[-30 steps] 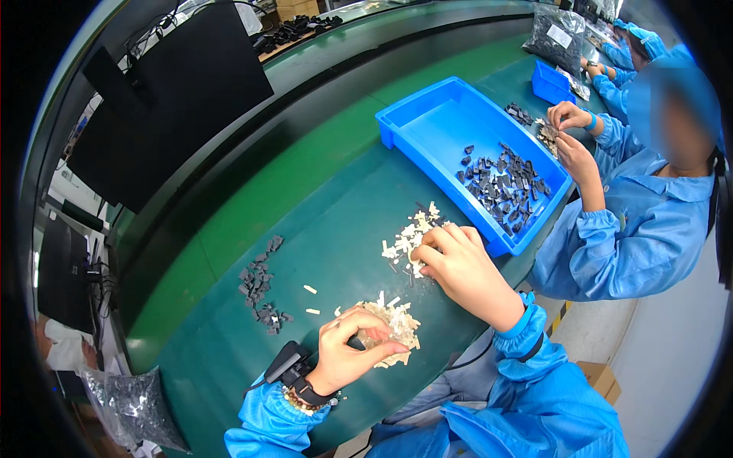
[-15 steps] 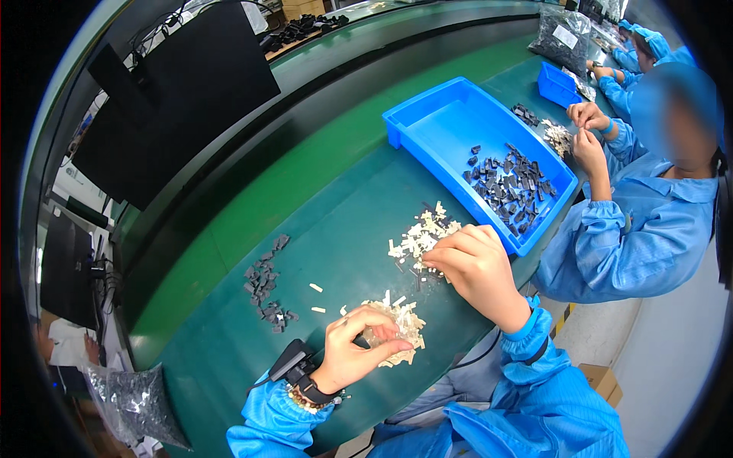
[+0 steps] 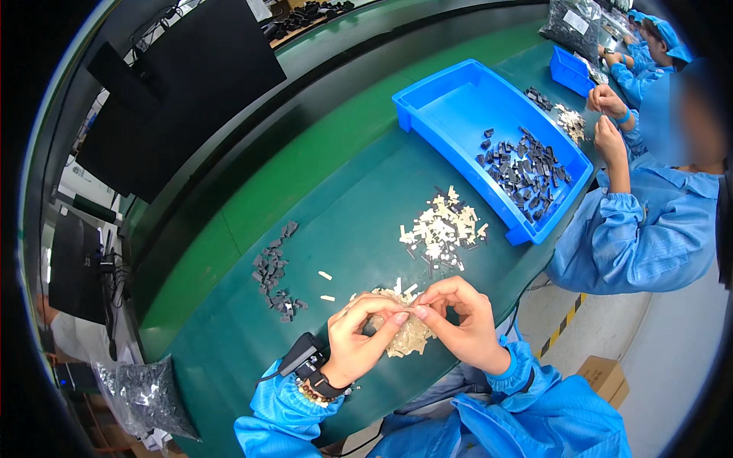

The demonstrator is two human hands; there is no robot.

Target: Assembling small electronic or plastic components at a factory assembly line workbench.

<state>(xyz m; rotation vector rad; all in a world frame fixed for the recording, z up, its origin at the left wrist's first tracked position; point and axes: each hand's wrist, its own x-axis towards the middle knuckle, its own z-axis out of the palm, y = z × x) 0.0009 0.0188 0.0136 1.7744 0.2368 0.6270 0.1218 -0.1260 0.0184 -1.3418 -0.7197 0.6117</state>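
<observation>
Thumb and fingertips of my left hand (image 3: 360,334) are pinched together, meeting the pinched fingertips of my right hand (image 3: 463,324). Whatever lies between them is too small to make out. Directly beneath the fingers is a pile of thin beige pieces (image 3: 408,338), partly hidden by both hands. Beyond my right hand a second heap of small cream strips (image 3: 447,227) is scattered with some dark slivers. Left of my hands lie small black plastic parts (image 3: 271,267) in a loose band, and two single cream strips (image 3: 326,275) rest nearby.
A blue tray (image 3: 437,141) holding several black parts (image 3: 527,172) stands at the far right. A co-worker in blue (image 3: 641,229) sits beside it, near a smaller blue bin (image 3: 571,70). A bag of dark parts (image 3: 145,397) lies at lower left, below a black monitor (image 3: 183,99).
My right hand has left the far cream heap and come back toward me, so its fingertips now meet the left hand's. The left fingers have closed into a pinch. The view has shifted slightly.
</observation>
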